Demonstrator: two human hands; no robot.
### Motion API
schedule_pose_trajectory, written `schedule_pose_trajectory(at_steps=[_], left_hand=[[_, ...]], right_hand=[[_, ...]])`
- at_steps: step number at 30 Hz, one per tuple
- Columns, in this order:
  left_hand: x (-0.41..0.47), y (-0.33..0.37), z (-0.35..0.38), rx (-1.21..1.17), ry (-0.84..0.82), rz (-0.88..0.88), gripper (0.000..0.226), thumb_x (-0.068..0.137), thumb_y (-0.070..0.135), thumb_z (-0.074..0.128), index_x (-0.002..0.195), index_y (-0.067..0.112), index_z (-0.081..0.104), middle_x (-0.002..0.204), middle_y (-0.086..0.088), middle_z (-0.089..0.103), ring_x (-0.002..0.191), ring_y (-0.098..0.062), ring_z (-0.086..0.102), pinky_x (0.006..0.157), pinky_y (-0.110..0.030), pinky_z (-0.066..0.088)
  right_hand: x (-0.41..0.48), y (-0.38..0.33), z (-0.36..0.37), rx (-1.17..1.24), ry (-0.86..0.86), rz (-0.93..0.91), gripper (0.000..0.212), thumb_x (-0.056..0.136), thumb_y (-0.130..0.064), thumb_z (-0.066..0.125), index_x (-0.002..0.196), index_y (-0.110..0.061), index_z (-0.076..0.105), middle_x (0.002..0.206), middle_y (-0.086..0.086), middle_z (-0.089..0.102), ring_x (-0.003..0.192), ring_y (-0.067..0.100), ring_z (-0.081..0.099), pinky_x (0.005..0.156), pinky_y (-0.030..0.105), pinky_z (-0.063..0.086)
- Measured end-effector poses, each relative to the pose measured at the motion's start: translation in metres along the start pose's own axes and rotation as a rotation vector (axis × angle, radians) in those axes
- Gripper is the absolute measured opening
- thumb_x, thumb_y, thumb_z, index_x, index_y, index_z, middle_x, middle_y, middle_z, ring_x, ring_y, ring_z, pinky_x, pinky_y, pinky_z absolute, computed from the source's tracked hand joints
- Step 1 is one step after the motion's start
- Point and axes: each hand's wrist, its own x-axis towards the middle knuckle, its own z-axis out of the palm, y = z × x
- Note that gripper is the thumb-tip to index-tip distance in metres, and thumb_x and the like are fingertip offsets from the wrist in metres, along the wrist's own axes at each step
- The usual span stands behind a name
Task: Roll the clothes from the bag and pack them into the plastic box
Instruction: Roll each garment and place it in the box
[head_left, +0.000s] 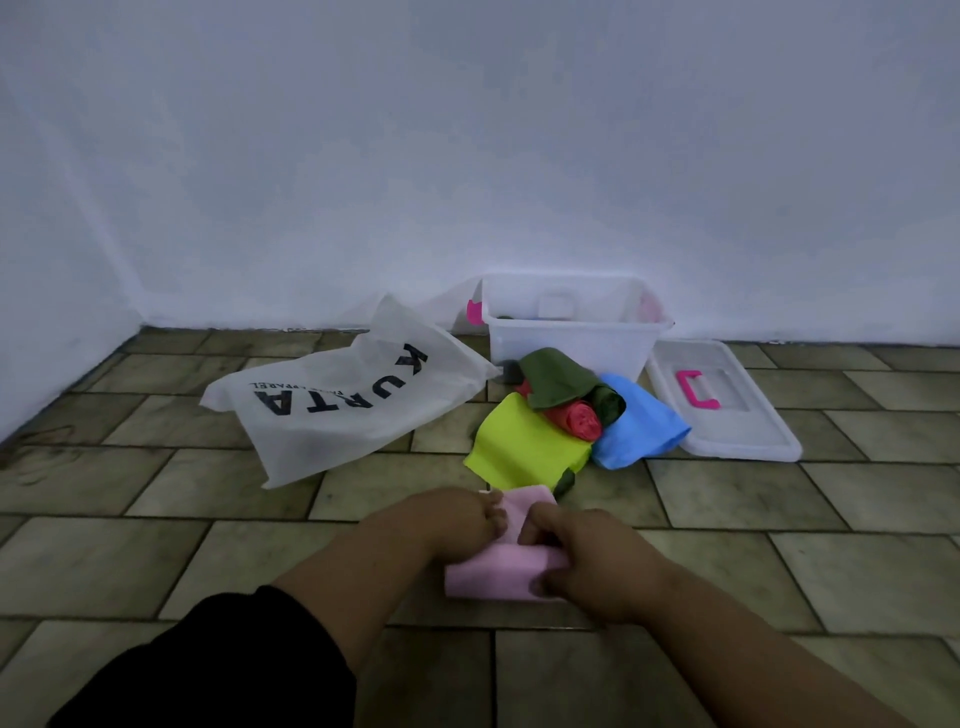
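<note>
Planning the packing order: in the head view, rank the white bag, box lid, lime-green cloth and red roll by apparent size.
1. white bag, clearly largest.
2. box lid and lime-green cloth: close; the cloth is partly covered and nearer the camera, so I won't rank them.
3. red roll, smallest, partly hidden.

Tiled floor (156, 561), white wall (467, 130)

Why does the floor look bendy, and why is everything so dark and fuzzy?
Head view: the wide-angle lens bends the floor tiles near the edges; dim, bluish light falls on the wall; the left hand and right hand look soft on the pink cloth.
</note>
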Motion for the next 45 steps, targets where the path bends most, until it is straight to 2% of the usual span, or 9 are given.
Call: schedule_pose_trajectory(at_steps=[6, 11, 14, 26, 29, 33, 36, 40, 45], left_hand=[[-0.001, -0.005, 0.003, 0.040, 0.034, 0.061, 0.052, 0.101, 0.046, 0.023, 0.148, 0.023, 0.025, 0.152, -0.007, 0.032, 0.137, -0.021, 0.033, 0.111, -0.037, 0.026], [-0.013, -0.017, 0.017, 0.007, 0.467, 0.281, 0.045, 0.092, 0.050, 0.041, 0.127, 0.025, 0.053, 0.129, 0.004, 0.055, 0.117, -0.014, 0.050, 0.099, -0.034, 0.036], [-0.021, -0.017, 0.033, -0.022, 0.456, 0.365, 0.057, 0.080, 0.064, 0.042, 0.124, 0.028, 0.054, 0.122, 0.007, 0.057, 0.109, -0.011, 0.050, 0.095, -0.029, 0.039], [-0.007, -0.008, 0.015, 0.059, 0.512, -0.076, 0.060, 0.081, 0.069, 0.043, 0.123, 0.028, 0.054, 0.124, -0.001, 0.056, 0.112, -0.020, 0.052, 0.094, -0.037, 0.037], [-0.011, -0.002, 0.008, -0.369, 0.485, -0.327, 0.057, 0.086, 0.059, 0.046, 0.124, 0.017, 0.049, 0.126, -0.011, 0.056, 0.111, -0.028, 0.055, 0.083, -0.033, 0.040], [-0.010, 0.029, 0.007, -0.732, 0.230, -0.270, 0.048, 0.094, 0.043, 0.046, 0.127, 0.008, 0.044, 0.112, -0.017, 0.064, 0.093, -0.031, 0.066, 0.078, -0.036, 0.053], [-0.003, 0.042, 0.007, -0.761, 0.307, -0.284, 0.056, 0.096, 0.034, 0.046, 0.141, 0.006, 0.030, 0.135, -0.020, 0.049, 0.116, -0.034, 0.053, 0.093, -0.039, 0.047], [0.001, 0.043, 0.009, -1.016, 0.392, -0.340, 0.057, 0.096, 0.027, 0.046, 0.146, 0.017, 0.020, 0.137, -0.016, 0.045, 0.113, -0.032, 0.050, 0.084, -0.031, 0.043], [0.002, 0.041, 0.010, -1.474, 0.395, -0.298, 0.046, 0.092, 0.020, 0.056, 0.134, 0.026, 0.038, 0.127, -0.013, 0.052, 0.106, -0.035, 0.055, 0.090, -0.054, 0.050]], right_hand=[[0.017, 0.005, -0.002, 0.103, -0.074, 0.102, 0.022, 0.080, -0.032, 0.066, 0.101, -0.029, 0.062, 0.107, -0.007, 0.065, 0.099, 0.015, 0.058, 0.090, 0.034, 0.046], [0.022, 0.009, 0.005, 0.046, -0.040, 0.134, 0.026, 0.087, -0.039, 0.056, 0.112, -0.031, 0.059, 0.117, -0.005, 0.061, 0.107, 0.017, 0.054, 0.099, 0.043, 0.038], [0.022, 0.014, 0.007, -0.032, -0.014, 0.134, 0.033, 0.090, -0.044, 0.051, 0.118, -0.030, 0.059, 0.123, 0.001, 0.056, 0.111, 0.019, 0.051, 0.099, 0.042, 0.039], [0.010, 0.008, 0.021, -0.310, 0.288, -0.073, 0.037, 0.079, -0.045, 0.051, 0.112, -0.027, 0.052, 0.107, -0.003, 0.059, 0.095, 0.019, 0.055, 0.076, 0.030, 0.040], [0.022, 0.003, 0.009, -0.147, 0.249, 0.151, 0.031, 0.082, -0.039, 0.054, 0.107, -0.021, 0.054, 0.100, 0.002, 0.064, 0.089, 0.022, 0.059, 0.064, 0.028, 0.038], [0.025, 0.004, -0.002, 0.133, 0.134, 0.343, 0.029, 0.080, -0.033, 0.064, 0.101, -0.014, 0.059, 0.097, 0.006, 0.066, 0.086, 0.020, 0.059, 0.063, 0.026, 0.038], [0.018, 0.001, 0.000, 0.363, 0.141, 0.384, 0.026, 0.076, -0.031, 0.071, 0.095, -0.017, 0.059, 0.091, 0.003, 0.068, 0.084, 0.018, 0.062, 0.067, 0.029, 0.044], [0.012, -0.006, 0.010, 0.627, 0.130, 0.390, 0.021, 0.076, -0.030, 0.074, 0.088, -0.019, 0.060, 0.088, 0.001, 0.070, 0.084, 0.018, 0.065, 0.071, 0.033, 0.050], [0.009, -0.001, 0.002, 1.461, 0.031, 0.419, 0.030, 0.073, -0.015, 0.073, 0.093, 0.000, 0.056, 0.109, 0.032, 0.062, 0.097, 0.037, 0.061, 0.095, 0.053, 0.046]])
